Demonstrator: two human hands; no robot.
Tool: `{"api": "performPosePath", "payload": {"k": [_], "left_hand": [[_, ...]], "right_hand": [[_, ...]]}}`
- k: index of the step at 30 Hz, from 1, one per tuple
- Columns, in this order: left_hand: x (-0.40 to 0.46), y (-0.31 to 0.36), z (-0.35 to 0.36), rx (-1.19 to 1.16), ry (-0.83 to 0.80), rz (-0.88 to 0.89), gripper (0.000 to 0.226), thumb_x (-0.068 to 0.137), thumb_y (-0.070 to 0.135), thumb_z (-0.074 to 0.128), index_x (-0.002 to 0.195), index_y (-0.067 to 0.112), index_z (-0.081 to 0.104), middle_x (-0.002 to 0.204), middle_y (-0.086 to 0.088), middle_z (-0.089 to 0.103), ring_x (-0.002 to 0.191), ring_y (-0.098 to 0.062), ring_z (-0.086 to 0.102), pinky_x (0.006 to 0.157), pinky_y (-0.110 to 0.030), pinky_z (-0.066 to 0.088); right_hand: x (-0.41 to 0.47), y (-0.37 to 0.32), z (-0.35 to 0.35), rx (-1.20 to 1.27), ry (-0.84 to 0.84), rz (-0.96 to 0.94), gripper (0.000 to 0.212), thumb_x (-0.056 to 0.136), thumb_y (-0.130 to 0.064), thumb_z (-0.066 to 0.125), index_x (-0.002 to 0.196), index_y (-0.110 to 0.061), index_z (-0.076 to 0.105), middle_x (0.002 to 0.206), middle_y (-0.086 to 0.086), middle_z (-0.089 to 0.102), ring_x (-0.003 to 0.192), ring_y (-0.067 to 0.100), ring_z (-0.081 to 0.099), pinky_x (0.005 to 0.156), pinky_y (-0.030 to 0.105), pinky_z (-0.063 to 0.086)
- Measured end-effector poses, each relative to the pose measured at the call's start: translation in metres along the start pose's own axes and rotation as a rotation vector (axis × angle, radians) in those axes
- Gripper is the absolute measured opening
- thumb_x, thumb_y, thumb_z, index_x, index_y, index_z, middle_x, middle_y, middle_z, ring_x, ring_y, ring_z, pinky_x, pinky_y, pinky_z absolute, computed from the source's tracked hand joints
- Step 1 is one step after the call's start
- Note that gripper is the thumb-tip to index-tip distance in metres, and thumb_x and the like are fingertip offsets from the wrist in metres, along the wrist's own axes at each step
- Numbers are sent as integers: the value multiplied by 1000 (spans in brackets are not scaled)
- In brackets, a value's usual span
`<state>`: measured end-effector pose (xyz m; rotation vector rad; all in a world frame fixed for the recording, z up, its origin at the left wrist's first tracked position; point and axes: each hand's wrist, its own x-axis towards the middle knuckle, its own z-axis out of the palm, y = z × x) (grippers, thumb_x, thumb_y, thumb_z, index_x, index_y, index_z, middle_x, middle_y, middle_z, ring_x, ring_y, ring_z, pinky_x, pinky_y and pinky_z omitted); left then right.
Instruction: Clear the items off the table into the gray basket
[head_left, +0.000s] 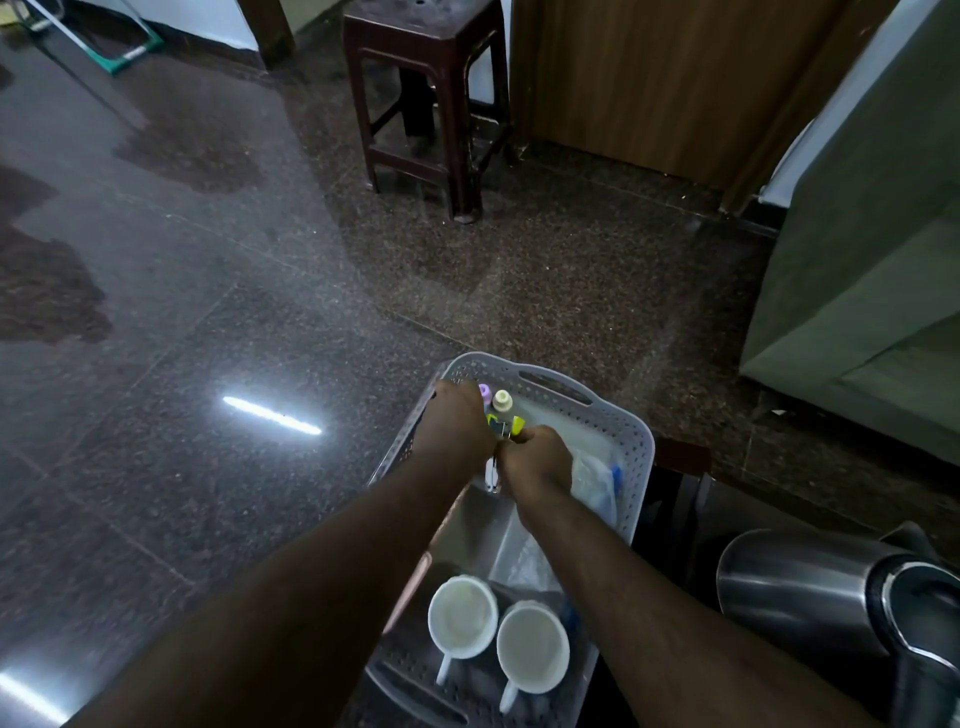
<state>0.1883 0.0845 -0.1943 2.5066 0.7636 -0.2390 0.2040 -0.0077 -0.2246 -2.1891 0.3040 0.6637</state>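
The gray perforated basket (613, 415) sits low in front of me, and both my arms reach into it. My left hand (453, 422) and my right hand (536, 457) are curled side by side over a bundle of markers (503, 401). Purple, cream and yellow caps stick out beyond the fingers, and white ends (492, 475) show between the wrists. A small metal clip (501, 429) sits between the two hands. Two white cups (461, 621) (532, 647) stand upright at the basket's near end. A clear plastic bag (595, 480) lies along its right side.
A steel flask (800, 587) lies on its side to the right of the basket. A dark brown stool (431, 104) stands on the polished granite floor ahead, beside a wooden cabinet (675, 88). A green cloth-covered piece of furniture (862, 270) is at the right.
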Motion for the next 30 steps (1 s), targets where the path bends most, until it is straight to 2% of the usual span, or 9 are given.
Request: {"api": "performPosePath", "payload": {"k": [2, 7, 11, 15, 19, 22, 24, 27, 30], "left_hand": [[2, -1, 2, 28, 21, 7, 27, 84, 13, 61, 110, 7, 57, 116, -17, 62, 105, -34, 63, 84, -34, 48], [3, -7, 6, 58, 26, -9, 36, 83, 17, 62, 119, 20, 60, 115, -9, 67, 107, -31, 65, 85, -34, 50], [2, -12, 7, 107, 77, 12, 30, 91, 24, 55, 121, 23, 60, 116, -8, 68, 107, -31, 65, 86, -34, 50], [1, -12, 6, 160, 90, 9, 20, 90, 16, 52, 108, 16, 62, 108, -10, 69, 101, -31, 67, 82, -36, 52], [-4, -9, 1, 141, 95, -4, 19, 86, 23, 57, 103, 16, 62, 105, -10, 70, 100, -33, 67, 77, -33, 48], [-14, -1, -5, 181, 119, 6, 28, 87, 36, 56, 111, 23, 61, 111, -5, 70, 103, -29, 67, 81, -32, 50], [-21, 9, -14, 214, 123, 40, 31, 87, 41, 56, 112, 24, 61, 112, -3, 70, 103, -28, 68, 81, -32, 51], [-38, 30, -29, 286, 101, 82, 35, 88, 44, 54, 115, 23, 61, 115, -3, 69, 104, -27, 67, 82, -34, 52], [-54, 60, -46, 351, 79, 169, 38, 92, 46, 49, 117, 20, 61, 115, -6, 69, 102, -26, 66, 83, -36, 54]], "right_hand": [[5, 3, 3, -20, 3, 9, 29, 76, -33, 70, 93, -10, 74, 95, 13, 75, 95, 36, 69, 80, 37, 55], [10, 6, 9, -65, 41, 5, 34, 77, -38, 73, 95, -10, 75, 96, 14, 76, 99, 34, 68, 84, 37, 55], [8, 5, 12, 20, 83, 20, 27, 76, -24, 74, 99, -10, 69, 102, 14, 73, 100, 35, 67, 86, 39, 55], [14, 6, 16, 157, -69, 33, 22, 76, -14, 73, 97, -10, 71, 103, 18, 73, 101, 39, 68, 92, 49, 55], [12, 9, 5, 99, -182, -65, 22, 75, -15, 71, 97, -12, 72, 103, 15, 74, 102, 37, 68, 94, 48, 54], [-2, 11, -16, -68, -163, -219, 15, 81, -23, 66, 93, -12, 68, 98, 11, 74, 98, 32, 67, 83, 32, 51], [-15, 8, -37, -184, -136, -318, 12, 85, -25, 61, 90, -15, 65, 97, 9, 73, 97, 30, 66, 78, 30, 48], [-37, 7, -77, -370, -137, -439, 21, 87, -29, 60, 104, -18, 63, 108, 4, 70, 106, 25, 64, 88, 34, 51], [-56, 6, -118, -477, -9, -568, 37, 92, -37, 56, 126, -21, 55, 129, 2, 60, 122, 22, 55, 97, 34, 47]]}}
